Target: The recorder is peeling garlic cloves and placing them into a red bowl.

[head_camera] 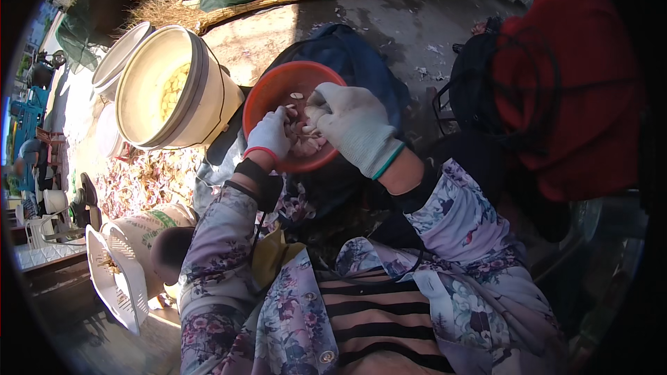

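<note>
An orange plastic bowl rests on dark cloth over my lap, with garlic cloves in its lower part. My left hand, in a white knitted glove with a red cuff, reaches over the bowl's left side, its fingertips at the cloves. My right hand, in a pale glove with a green cuff, is over the bowl's right side with fingers curled together. Something pale shows at its fingertips, perhaps a clove; the fingers hide most of it. One whitish clove lies apart, higher in the bowl.
At the left stands a large white bucket holding peeled cloves, beside other pale containers. Garlic skins litter the ground below it. A straw broom lies beyond. At lower left are a white plastic basket and a woven sack. Another person is far left.
</note>
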`<state>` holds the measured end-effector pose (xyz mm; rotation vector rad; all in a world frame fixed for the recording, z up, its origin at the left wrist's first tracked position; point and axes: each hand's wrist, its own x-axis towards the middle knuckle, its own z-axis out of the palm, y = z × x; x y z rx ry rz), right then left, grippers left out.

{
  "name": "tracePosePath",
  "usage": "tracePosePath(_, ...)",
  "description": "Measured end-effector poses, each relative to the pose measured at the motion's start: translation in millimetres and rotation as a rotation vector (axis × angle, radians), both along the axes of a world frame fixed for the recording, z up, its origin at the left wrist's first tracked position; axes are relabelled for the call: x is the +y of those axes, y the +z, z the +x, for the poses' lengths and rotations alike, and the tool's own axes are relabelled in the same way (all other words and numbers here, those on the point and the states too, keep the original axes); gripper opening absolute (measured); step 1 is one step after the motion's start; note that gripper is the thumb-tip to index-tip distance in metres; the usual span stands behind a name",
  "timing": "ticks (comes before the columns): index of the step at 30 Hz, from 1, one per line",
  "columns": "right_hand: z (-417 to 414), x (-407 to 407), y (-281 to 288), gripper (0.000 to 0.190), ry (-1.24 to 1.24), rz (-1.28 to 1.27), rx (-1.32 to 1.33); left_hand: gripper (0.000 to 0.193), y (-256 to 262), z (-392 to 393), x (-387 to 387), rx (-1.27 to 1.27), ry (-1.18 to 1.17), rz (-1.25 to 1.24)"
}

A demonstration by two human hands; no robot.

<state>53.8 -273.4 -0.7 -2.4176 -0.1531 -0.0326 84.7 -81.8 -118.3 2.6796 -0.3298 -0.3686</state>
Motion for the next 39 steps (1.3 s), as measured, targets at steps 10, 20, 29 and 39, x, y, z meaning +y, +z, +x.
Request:
tracePosePath(10, 2, -2, -1, 0.021, -0.004, 0.020, 0.013, 0.033, -8, 6, -3, 0.025, 0.070, -0.064)
tracePosePath(20, 1, -6, 4, 0.020, -0.004, 0.029, -0.008, 0.052, 0, 2, -13, 0.068, 0.062, -0.136)
tracePosePath(29, 1, -8, 4, 0.019, 0.005, 0.040, 0.001, 0.072, 1, 19, -21, 0.250, 0.029, -0.093)
tracePosePath(39, 2, -7, 4, 0.019, 0.009, 0.040, -0.010, 0.040, -4, 12, -27, 0.142, 0.049, -0.146)
